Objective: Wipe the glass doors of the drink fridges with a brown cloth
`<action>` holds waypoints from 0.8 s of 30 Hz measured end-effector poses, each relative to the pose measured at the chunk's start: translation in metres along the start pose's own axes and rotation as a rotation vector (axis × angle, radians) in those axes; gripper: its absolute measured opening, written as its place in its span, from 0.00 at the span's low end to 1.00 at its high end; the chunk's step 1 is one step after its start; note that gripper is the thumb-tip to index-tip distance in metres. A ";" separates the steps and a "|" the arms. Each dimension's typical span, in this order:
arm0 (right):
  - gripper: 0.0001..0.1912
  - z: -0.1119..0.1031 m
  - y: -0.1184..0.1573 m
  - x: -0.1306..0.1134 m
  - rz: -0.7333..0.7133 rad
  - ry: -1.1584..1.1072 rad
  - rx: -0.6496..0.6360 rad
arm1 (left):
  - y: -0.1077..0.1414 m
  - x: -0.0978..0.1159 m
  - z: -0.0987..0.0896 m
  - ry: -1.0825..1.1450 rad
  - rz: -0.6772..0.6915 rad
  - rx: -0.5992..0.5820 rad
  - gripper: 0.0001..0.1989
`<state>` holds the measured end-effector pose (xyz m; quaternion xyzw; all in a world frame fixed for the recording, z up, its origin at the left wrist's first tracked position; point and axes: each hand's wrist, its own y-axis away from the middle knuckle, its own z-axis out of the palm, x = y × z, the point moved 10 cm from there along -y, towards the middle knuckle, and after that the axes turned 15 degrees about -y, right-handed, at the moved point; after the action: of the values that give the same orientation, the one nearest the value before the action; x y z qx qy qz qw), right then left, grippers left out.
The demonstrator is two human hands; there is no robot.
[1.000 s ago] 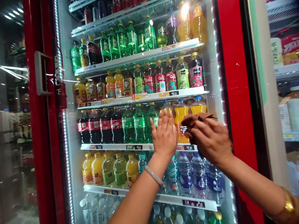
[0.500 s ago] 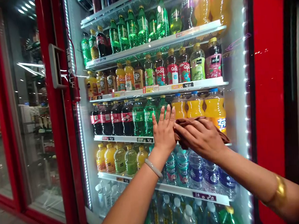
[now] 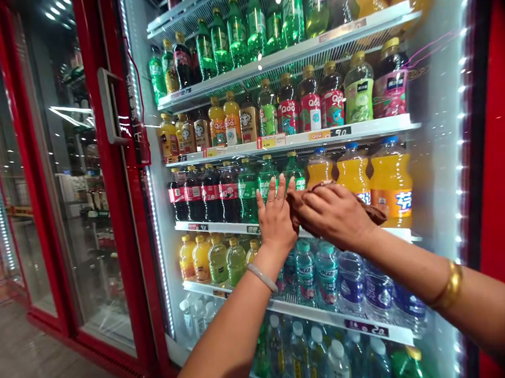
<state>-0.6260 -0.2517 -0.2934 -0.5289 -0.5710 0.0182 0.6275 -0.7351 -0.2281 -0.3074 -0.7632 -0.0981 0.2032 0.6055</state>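
"Head view, right hand (image 3: pixel 337 215): gripping what?"

"Brown cloth (image 3: pixel 374 212), one, bunched under bent fingers; apparently pressed to the glass (image 3: pixel 437 117), in front of orange drinks (image 3: pixel 390 176)."

"And the left hand (image 3: pixel 276 219)?"

"Empty, open, fingers spread upward, apparently flat on the glass, just beside the cloth's left end; green bottles (image 3: pixel 248 195) behind."

"Extent covered, extent left?"

"Cloth at one mid-height patch only. Glass above, below and to either side: clear of the cloth. Finished share: cannot tell; no visible edge between one state of glass and another."

"Marks?"

"Thin pink lines (image 3: pixel 433 48), upper right; on the glass or merely reflected, cannot tell."
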 end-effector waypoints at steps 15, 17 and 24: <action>0.10 0.001 -0.007 0.009 0.057 0.027 0.002 | 0.009 0.002 0.001 -0.009 0.039 -0.016 0.34; 0.12 -0.011 -0.016 0.048 0.221 0.088 0.088 | 0.008 -0.001 -0.002 -0.015 0.063 -0.015 0.33; 0.10 0.001 -0.003 -0.002 0.035 0.080 0.014 | 0.014 -0.018 -0.001 -0.061 0.209 0.055 0.32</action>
<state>-0.6289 -0.2541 -0.2930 -0.5345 -0.5362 0.0121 0.6532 -0.7518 -0.2395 -0.3174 -0.7458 -0.0308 0.2911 0.5984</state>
